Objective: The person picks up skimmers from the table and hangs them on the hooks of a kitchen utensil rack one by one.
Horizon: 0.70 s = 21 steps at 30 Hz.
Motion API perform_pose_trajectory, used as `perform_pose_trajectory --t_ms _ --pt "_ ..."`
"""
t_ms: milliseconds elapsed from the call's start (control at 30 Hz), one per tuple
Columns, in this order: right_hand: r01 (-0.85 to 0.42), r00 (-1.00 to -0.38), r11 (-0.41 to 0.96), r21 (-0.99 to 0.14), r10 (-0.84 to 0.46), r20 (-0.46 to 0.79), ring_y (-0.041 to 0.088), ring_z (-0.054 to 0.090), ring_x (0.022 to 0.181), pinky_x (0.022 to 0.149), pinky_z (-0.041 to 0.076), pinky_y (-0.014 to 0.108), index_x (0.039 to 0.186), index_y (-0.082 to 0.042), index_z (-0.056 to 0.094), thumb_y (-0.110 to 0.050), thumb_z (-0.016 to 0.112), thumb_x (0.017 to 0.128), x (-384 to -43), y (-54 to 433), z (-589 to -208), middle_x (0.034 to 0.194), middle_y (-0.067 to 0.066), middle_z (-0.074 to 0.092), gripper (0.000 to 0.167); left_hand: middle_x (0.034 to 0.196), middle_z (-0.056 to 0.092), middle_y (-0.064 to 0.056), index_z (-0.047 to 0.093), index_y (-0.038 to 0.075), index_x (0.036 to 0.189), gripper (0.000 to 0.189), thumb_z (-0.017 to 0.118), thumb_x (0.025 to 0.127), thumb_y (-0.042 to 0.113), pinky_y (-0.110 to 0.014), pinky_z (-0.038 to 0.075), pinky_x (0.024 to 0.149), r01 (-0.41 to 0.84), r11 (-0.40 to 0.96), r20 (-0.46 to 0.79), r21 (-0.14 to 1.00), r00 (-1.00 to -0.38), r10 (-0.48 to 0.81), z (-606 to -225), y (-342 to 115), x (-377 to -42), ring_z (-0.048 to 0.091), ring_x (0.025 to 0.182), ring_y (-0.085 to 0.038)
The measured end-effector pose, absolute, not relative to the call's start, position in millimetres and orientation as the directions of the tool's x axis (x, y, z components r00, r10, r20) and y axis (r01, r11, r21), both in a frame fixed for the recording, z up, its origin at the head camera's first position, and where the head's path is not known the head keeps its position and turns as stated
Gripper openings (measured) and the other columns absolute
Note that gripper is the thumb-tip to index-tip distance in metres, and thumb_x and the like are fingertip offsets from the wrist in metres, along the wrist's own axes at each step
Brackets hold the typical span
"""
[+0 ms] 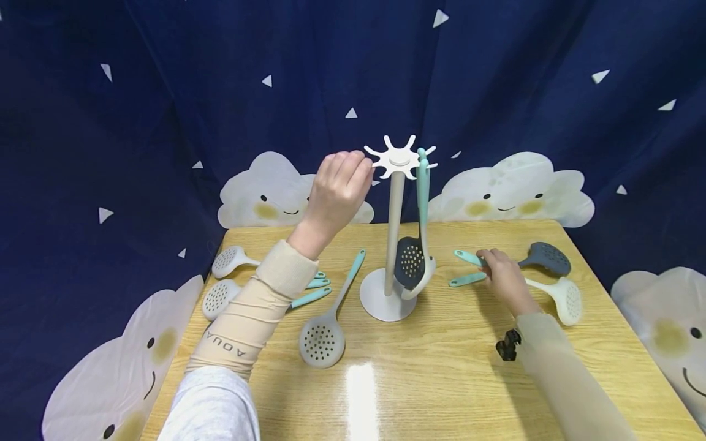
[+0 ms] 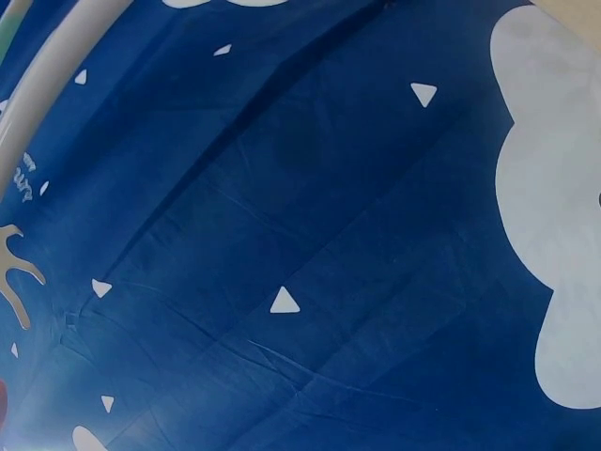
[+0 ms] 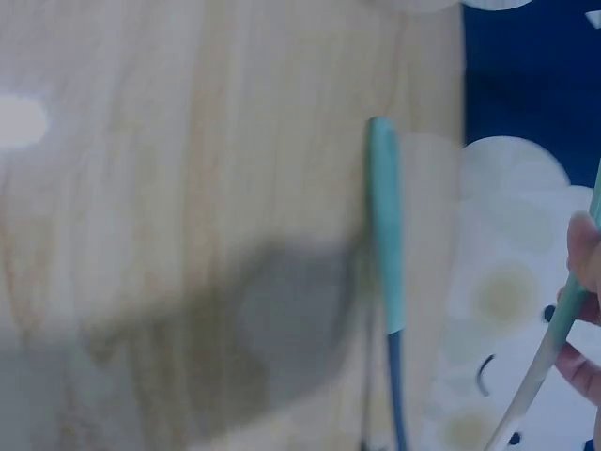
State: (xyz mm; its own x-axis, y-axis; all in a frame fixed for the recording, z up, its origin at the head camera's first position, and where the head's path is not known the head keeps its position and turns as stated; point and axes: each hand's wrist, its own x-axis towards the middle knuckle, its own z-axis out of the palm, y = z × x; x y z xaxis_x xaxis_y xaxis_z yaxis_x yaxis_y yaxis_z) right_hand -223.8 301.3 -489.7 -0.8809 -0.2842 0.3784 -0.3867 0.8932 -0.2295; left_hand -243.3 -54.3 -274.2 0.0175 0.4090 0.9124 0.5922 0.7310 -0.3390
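Observation:
A white utensil rack (image 1: 394, 233) with curved prongs stands mid-table. My left hand (image 1: 342, 180) has curled fingers at its left prongs and grips one; the fingertips are hidden. In the left wrist view the prongs (image 2: 19, 272) show at the edge. My right hand (image 1: 504, 278) pinches the teal handle (image 3: 568, 315) of a white slotted turner (image 1: 568, 300). Just beyond lies a dark slotted turner (image 1: 546, 258), its teal handle (image 3: 385, 216) on the table. On the rack's right side hang a dark skimmer (image 1: 410, 260) and a white ladle (image 1: 427, 269).
A pale skimmer (image 1: 322, 340) with a teal handle lies left of the rack base. Two white slotted utensils, the farther one (image 1: 226, 262) and the nearer one (image 1: 219, 297), lie at left, partly behind my left arm. A blue curtain (image 1: 309, 73) hangs behind the wooden table (image 1: 430, 380).

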Motion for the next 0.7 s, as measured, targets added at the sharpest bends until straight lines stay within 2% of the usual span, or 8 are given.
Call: perform_pose_trajectory --t_ms 167,367,500,700 --pt "-0.369 -0.864 0.893 -0.256 -0.229 0.448 0.033 0.053 0.073 0.056 0.044 0.045 0.109 0.003 0.054 0.005 0.064 0.079 -225.9 291.1 -472.1 0.087 0.019 0.055 0.031 0.087 0.059 -0.012 0.060 -0.003 0.085 0.010 0.057 0.087 0.006 -0.032 0.046 0.069 0.592 0.731 0.913 -0.339 0.018 0.408 -274.2 -54.3 -243.4 0.054 0.075 -0.026" --pt "-0.343 -0.853 0.876 -0.338 -0.140 0.503 0.036 0.054 0.079 0.064 0.046 0.049 0.110 0.004 0.053 0.006 0.062 0.081 -223.9 275.7 -446.9 0.091 0.022 0.055 0.030 0.086 0.059 -0.012 0.060 -0.003 0.085 0.010 0.057 0.087 0.006 -0.032 0.046 0.069 0.593 0.731 0.913 -0.338 0.019 0.407 -274.4 -54.3 -243.4 0.054 0.075 -0.026" --pt "-0.372 -0.829 0.840 -0.395 -0.109 0.548 0.037 0.053 0.083 0.069 0.046 0.050 0.111 0.005 0.052 0.006 0.061 0.082 -219.8 264.8 -431.0 0.094 0.023 0.054 0.030 0.086 0.059 -0.012 0.060 -0.003 0.085 0.010 0.057 0.087 0.006 -0.032 0.046 0.069 0.592 0.731 0.913 -0.338 0.018 0.408 -274.5 -54.3 -243.4 0.054 0.075 -0.026" --pt "-0.425 -0.778 0.792 -0.438 -0.072 0.624 0.035 0.052 0.081 0.068 0.046 0.048 0.109 0.005 0.052 0.006 0.062 0.082 -213.5 248.3 -409.1 0.093 0.022 0.053 0.030 0.086 0.059 -0.012 0.060 -0.003 0.085 0.010 0.057 0.087 0.006 -0.032 0.046 0.068 0.590 0.733 0.913 -0.340 0.018 0.408 -274.3 -54.2 -243.4 0.055 0.075 -0.026"
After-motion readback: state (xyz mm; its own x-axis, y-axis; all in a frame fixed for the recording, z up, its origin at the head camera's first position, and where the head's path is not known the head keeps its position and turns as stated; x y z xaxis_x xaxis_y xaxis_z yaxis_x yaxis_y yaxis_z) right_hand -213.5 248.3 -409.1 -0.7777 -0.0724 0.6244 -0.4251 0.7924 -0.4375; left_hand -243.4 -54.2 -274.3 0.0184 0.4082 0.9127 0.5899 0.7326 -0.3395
